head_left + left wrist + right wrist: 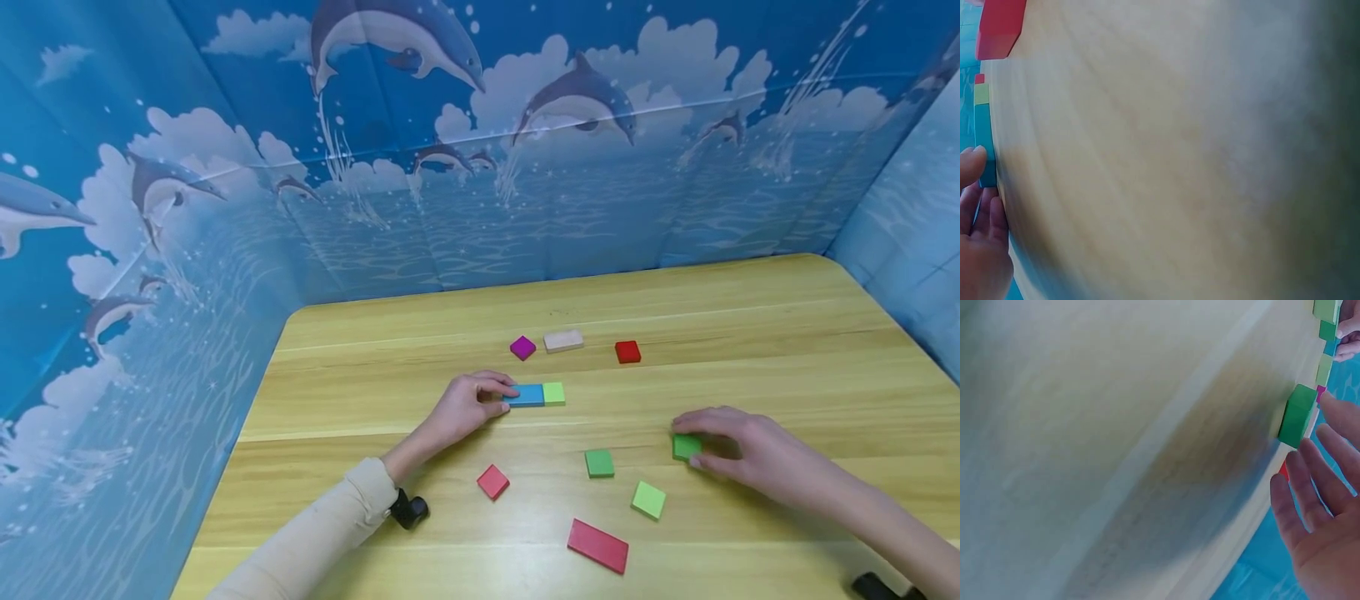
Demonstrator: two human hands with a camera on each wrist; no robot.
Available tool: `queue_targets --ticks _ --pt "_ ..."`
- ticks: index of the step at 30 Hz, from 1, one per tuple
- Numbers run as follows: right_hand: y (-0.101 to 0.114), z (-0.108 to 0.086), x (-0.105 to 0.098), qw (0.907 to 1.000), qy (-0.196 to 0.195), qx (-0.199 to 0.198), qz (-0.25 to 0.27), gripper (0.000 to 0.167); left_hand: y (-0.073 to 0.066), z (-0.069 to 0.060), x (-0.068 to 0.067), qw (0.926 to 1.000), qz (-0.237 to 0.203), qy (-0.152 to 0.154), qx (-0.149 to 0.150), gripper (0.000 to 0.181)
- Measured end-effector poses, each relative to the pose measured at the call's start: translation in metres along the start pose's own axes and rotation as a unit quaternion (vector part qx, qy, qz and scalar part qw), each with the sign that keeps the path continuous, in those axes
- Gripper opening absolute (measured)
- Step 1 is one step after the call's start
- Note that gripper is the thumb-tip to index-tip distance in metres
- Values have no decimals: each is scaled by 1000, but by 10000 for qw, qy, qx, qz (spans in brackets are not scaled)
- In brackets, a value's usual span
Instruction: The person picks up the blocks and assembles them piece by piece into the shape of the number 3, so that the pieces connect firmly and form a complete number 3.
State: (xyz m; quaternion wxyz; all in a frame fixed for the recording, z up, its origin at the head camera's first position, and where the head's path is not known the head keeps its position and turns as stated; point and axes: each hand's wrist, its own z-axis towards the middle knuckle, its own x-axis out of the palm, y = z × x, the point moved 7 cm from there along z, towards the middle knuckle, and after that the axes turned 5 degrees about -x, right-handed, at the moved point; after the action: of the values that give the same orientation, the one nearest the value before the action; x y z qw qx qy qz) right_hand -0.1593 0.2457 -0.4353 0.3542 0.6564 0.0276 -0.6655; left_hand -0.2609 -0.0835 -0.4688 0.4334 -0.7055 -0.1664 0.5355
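My left hand [467,406] pinches the left end of a blue rectangular block [527,396], thumb on the near side and a finger over its far side. A lime square block [553,393] adjoins the blue block's right end. In the left wrist view the thumb lies against the blue block [984,134]. My right hand [738,450] is over a green square block [686,447] on the table. The right wrist view shows the hand's fingers [1319,487] spread apart beside the green block [1298,417], the thumb standing off from it.
Farther back lie a magenta block [522,347], a pale block [563,341] and a red block [627,352]. Nearer are a second green block [599,463], a lime block [648,500], a pinkish-red square [492,482] and a red rectangle [597,546]. A dolphin-print curtain [480,225] surrounds the wooden table [337,367].
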Motion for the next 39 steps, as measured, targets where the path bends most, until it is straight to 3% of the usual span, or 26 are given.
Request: queue_targets --ticks 12,39 --pt "-9 -4 6 9994 218 251 57 34 -2 0 1 9999 19 -47 118 20" --pt "2 53 11 9962 505 109 699 35 -2 -1 -1 9999 6 -87 74 20"
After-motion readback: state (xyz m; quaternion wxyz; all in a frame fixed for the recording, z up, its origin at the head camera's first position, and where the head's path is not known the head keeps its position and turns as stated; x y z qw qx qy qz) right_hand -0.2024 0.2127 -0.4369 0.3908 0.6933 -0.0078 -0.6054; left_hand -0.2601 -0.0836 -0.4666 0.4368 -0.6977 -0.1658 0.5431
